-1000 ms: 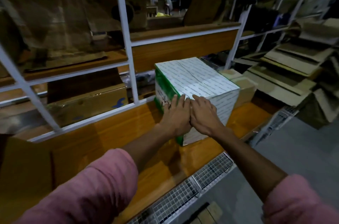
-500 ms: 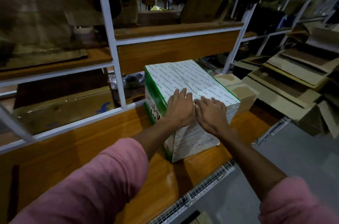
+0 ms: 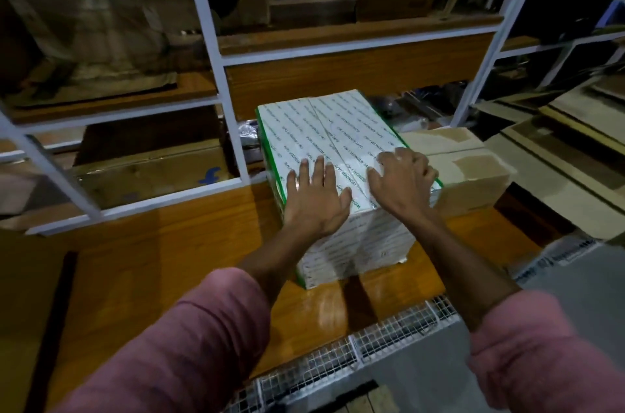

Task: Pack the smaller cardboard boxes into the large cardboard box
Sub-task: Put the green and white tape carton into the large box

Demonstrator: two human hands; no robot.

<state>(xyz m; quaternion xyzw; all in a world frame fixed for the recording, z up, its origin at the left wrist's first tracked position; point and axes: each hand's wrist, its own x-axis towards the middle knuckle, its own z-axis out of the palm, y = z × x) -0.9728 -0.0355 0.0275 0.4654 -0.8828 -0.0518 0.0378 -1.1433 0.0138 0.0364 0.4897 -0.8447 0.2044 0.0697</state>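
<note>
White-and-green box (image 3: 338, 142) closed; left hand (image 3: 316, 199) flat, right hand (image 3: 402, 184) fingers half-curled, pressing its top.

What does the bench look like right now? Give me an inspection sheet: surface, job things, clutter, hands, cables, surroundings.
Surface: glossy wooden bench top, wire-mesh edging along its front.
Job's things: white box with green edges stands on the bench, top flaps closed; plain cardboard box right beside it on the right, whether they touch cannot be told.
Clutter: brown carton with a blue logo behind the rack bars.
Hands: left hand flat on the white box's top; right hand on the top near its right edge, fingers bent.
Cables: nothing seen.
Surroundings: white metal rack frame, dim shelves behind; flattened cardboard sheets stacked at right.
</note>
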